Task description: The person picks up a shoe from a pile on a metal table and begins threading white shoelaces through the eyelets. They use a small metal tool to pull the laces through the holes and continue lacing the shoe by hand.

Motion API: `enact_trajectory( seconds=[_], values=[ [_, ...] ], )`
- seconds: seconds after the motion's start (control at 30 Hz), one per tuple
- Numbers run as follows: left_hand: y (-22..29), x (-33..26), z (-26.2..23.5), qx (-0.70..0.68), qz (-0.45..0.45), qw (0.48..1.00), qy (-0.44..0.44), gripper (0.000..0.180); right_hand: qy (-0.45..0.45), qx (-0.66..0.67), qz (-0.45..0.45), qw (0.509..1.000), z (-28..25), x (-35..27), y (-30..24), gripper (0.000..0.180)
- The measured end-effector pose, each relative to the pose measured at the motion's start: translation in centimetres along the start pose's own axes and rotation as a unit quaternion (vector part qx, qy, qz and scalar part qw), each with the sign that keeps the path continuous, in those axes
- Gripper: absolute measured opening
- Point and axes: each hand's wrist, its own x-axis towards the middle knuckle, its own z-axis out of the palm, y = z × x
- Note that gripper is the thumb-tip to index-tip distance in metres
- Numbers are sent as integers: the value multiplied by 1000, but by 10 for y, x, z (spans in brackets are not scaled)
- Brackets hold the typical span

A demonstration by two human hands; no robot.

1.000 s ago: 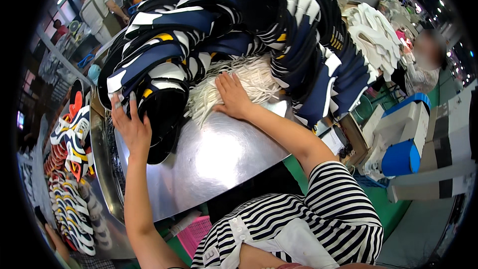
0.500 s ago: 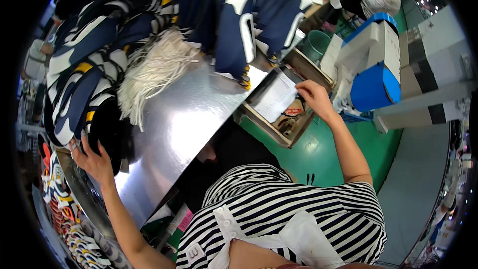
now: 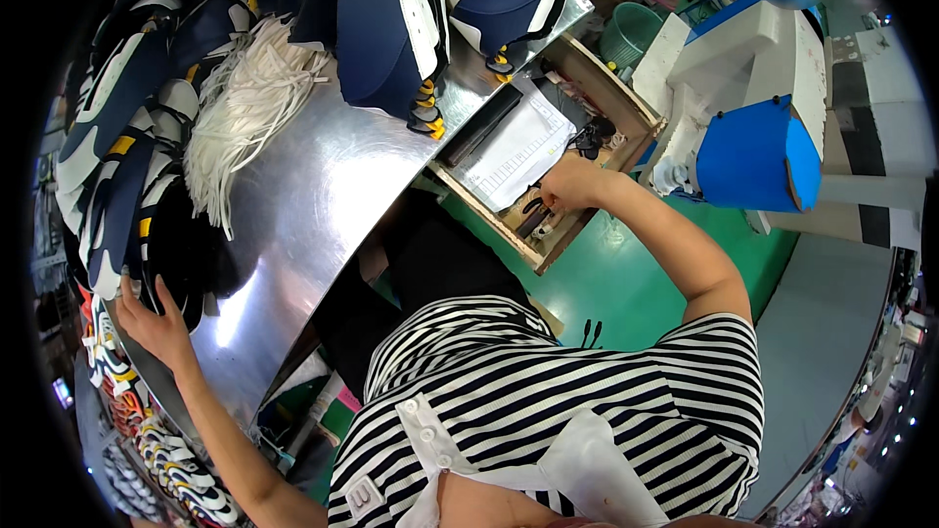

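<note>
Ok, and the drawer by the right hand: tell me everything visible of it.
The drawer is an open-topped, shallow box with pale brown, wood-like walls that look worn. It sits pulled out beside the metal table, above the green floor, slanted in the picture. Inside lie white paper and a jumble of small, mostly dark items. The right hand reaches in, fingers curled; what they touch is unclear.

Pretty clearly a shoe workshop tbh: heaps of matching navy-and-white shoe uppers [image 3: 381,34] on a metal table [image 3: 323,181], bundled white strips [image 3: 249,93], a blue-and-white machine [image 3: 751,152], shiny green floor [image 3: 626,284].
</note>
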Motion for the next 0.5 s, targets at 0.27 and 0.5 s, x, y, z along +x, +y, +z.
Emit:
enact_trajectory(
  seconds=[0.27, 0.5],
  values=[
    [-25, 10, 25, -27, -74, 997, 10, 53, -76, 41, -7, 996, 14, 8, -6, 22],
    [-36, 8, 23, 0, -43, 999, -13, 55, -109, -28, 44, 993, 5, 7, -11, 26]
  ],
)
